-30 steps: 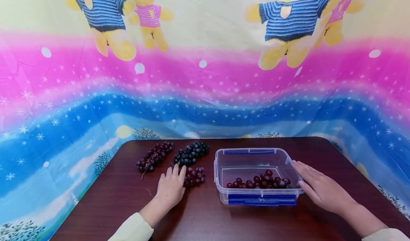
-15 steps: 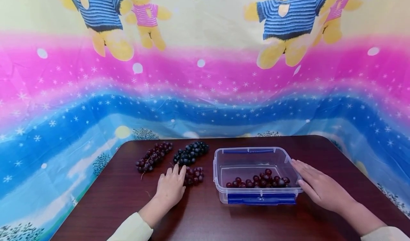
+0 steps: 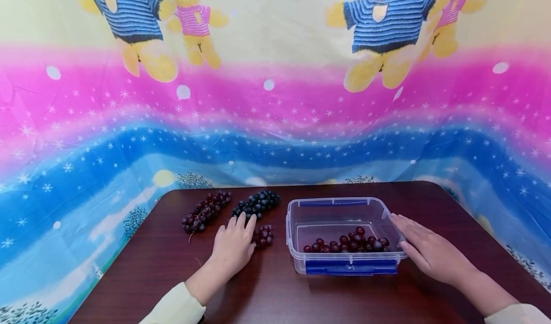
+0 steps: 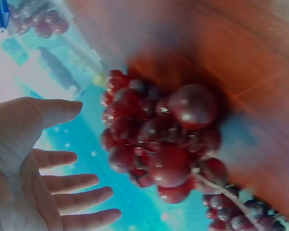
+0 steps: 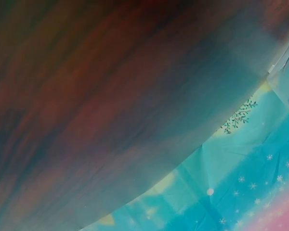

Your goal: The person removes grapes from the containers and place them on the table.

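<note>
On the dark wooden bench (image 3: 267,295), the left hand (image 3: 234,246) lies flat with its fingers straight and spread, just left of a small bunch of red grapes (image 3: 263,235); whether the fingers touch the bunch I cannot tell from the head view. In the left wrist view that hand (image 4: 33,163) is open wide, palm bare, with the red bunch (image 4: 161,144) close in front of it and apart from the fingers. The right hand (image 3: 426,250) rests with straight fingers against the right wall of a clear plastic box (image 3: 297,257) (blue clips on its near and far edges), which holds loose red grapes (image 3: 348,243). Behind the left hand lie a dark bunch (image 3: 257,203) and a longer reddish bunch (image 3: 205,210), side by side.
</note>
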A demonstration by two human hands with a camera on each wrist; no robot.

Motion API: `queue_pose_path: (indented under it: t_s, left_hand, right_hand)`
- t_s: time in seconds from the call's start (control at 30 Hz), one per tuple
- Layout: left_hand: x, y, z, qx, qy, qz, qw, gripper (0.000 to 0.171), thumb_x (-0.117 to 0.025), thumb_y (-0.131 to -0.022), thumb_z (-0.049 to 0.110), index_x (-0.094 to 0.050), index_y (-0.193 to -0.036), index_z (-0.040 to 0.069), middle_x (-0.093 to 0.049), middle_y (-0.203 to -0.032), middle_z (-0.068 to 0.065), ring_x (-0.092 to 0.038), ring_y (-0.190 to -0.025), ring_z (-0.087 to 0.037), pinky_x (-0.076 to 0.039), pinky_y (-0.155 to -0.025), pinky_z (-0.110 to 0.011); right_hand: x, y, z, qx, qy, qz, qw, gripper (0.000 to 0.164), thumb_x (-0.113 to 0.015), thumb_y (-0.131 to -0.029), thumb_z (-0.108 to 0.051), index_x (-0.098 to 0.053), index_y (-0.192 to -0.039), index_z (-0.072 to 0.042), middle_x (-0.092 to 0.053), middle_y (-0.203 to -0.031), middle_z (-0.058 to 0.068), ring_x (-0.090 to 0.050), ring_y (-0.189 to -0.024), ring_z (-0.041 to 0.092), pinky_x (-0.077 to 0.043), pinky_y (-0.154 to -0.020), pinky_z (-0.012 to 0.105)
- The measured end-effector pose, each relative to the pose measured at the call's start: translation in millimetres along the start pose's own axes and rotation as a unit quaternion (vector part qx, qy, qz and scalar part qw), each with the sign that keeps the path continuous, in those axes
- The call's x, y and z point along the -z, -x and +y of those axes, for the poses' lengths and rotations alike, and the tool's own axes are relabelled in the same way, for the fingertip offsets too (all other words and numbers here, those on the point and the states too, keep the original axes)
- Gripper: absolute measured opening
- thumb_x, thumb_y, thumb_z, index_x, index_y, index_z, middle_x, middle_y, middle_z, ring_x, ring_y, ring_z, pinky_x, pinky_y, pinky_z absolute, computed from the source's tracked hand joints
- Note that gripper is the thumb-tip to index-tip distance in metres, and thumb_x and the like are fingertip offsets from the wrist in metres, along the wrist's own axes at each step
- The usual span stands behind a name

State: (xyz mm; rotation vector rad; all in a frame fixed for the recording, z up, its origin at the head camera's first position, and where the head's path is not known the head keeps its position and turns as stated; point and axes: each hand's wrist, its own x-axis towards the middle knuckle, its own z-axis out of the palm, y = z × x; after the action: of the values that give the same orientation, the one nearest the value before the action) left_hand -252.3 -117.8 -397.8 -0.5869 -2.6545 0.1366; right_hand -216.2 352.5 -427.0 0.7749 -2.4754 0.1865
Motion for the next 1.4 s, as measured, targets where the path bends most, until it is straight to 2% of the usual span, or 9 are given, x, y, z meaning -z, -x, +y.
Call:
queue_pose_path:
  t_s: [0.23, 0.47, 0.67, 0.93, 1.03, 1.1, 1.2, 1.4]
  left_hand:
    - [15.8, -8.8, 10.7, -0.024, 0.007, 0.035, 0.9991, 0.068, -0.078, -0.081, 0.035, -0.053, -0.137, 0.007, -0.054, -0.132, -0.02, -0.055, -0.115, -0.036, -0.051, -0.083, -0.05]
    - [30.4, -19.3, 22.0, -0.064, 0.016, 0.076, 0.9949, 0.066, -0.076, -0.082, 0.038, -0.053, -0.137, 0.009, -0.055, -0.133, -0.019, -0.056, -0.116, -0.034, -0.05, -0.087, -0.051]
    - [36.7, -29.9, 33.9, -0.111, 0.024, 0.128, 0.9852, 0.064, -0.078, -0.08, 0.039, -0.057, -0.133, 0.009, -0.058, -0.13, -0.016, -0.059, -0.113, -0.031, -0.052, -0.088, -0.045]
    - [42.5, -46.7, 54.9, -0.173, 0.044, 0.16, 0.9708, 0.061, -0.075, -0.083, 0.041, -0.059, -0.132, 0.009, -0.061, -0.126, -0.012, -0.062, -0.107, -0.024, -0.054, -0.085, -0.037]
    - [42.9, -54.0, 64.4, -0.185, 0.054, 0.156, 0.9688, 0.06, -0.073, -0.084, 0.043, -0.058, -0.132, 0.01, -0.061, -0.128, -0.011, -0.062, -0.108, -0.022, -0.053, -0.086, -0.035]
    - [42.9, -58.8, 70.9, -0.187, 0.061, 0.142, 0.9702, 0.06, -0.071, -0.086, 0.046, -0.057, -0.133, 0.011, -0.059, -0.13, -0.011, -0.062, -0.11, -0.021, -0.052, -0.088, -0.035]
    - [43.1, -64.6, 80.4, -0.185, 0.073, 0.116, 0.9732, 0.062, -0.068, -0.087, 0.049, -0.055, -0.136, 0.013, -0.057, -0.134, -0.01, -0.06, -0.114, -0.021, -0.05, -0.092, -0.035]
    - [40.7, -73.3, 99.5, -0.17, 0.116, 0.043, 0.9776, 0.065, -0.064, -0.089, 0.051, -0.05, -0.142, 0.017, -0.054, -0.138, -0.005, -0.056, -0.119, -0.018, -0.051, -0.091, -0.035]
  right_hand:
    - [0, 0, 0, -0.006, -0.004, -0.005, 1.0, 0.061, -0.063, -0.093, -0.018, -0.04, -0.148, -0.006, -0.04, -0.15, 0.01, -0.009, -0.141, -0.004, -0.005, -0.11, 0.011]
    - [0, 1, 0, -0.006, 0.0, -0.005, 1.0, 0.062, -0.063, -0.094, -0.02, -0.038, -0.15, -0.008, -0.038, -0.152, 0.007, -0.01, -0.14, -0.004, -0.005, -0.109, 0.011]
    - [0, 1, 1, -0.005, 0.0, -0.005, 1.0, 0.063, -0.064, -0.093, -0.02, -0.038, -0.15, -0.007, -0.04, -0.15, 0.01, -0.01, -0.141, -0.003, -0.005, -0.109, 0.01]
    - [-1, 2, 1, -0.004, 0.002, -0.003, 1.0, 0.062, -0.064, -0.093, -0.018, -0.04, -0.149, -0.006, -0.043, -0.147, 0.014, -0.01, -0.141, -0.004, -0.005, -0.11, 0.011]
    - [-1, 2, 1, -0.002, 0.001, -0.002, 1.0, 0.062, -0.063, -0.093, -0.018, -0.039, -0.149, -0.005, -0.043, -0.148, 0.014, -0.012, -0.141, -0.001, -0.005, -0.11, 0.011]
    - [0, 2, 1, -0.001, 0.001, -0.002, 1.0, 0.062, -0.064, -0.093, -0.018, -0.039, -0.149, -0.005, -0.041, -0.149, 0.012, -0.012, -0.142, -0.001, -0.005, -0.11, 0.011]
    - [0, 2, 1, -0.003, 0.0, -0.005, 1.0, 0.063, -0.064, -0.093, -0.017, -0.038, -0.149, -0.006, -0.039, -0.151, 0.01, -0.009, -0.141, -0.003, -0.005, -0.11, 0.011]
    - [-1, 2, 1, -0.003, -0.002, -0.004, 1.0, 0.062, -0.063, -0.093, -0.018, -0.038, -0.149, -0.006, -0.04, -0.151, 0.011, -0.01, -0.141, -0.002, -0.005, -0.11, 0.012]
